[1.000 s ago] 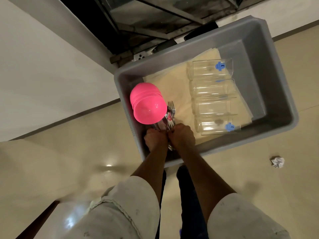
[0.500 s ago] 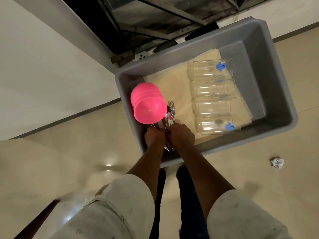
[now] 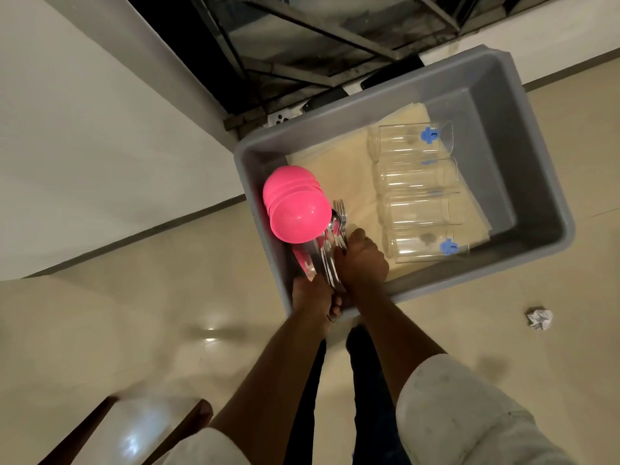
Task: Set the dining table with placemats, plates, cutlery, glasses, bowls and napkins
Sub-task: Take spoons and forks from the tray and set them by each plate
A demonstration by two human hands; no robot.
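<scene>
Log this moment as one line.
phase: gathering cutlery | right hand: grips cutlery | left hand: holds handle ends | bin: pink bowls, glasses inside

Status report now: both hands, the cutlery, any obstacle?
Right hand and left hand both grip cutlery bundle inside grey tub. Pink bowls touch the bundle.
</scene>
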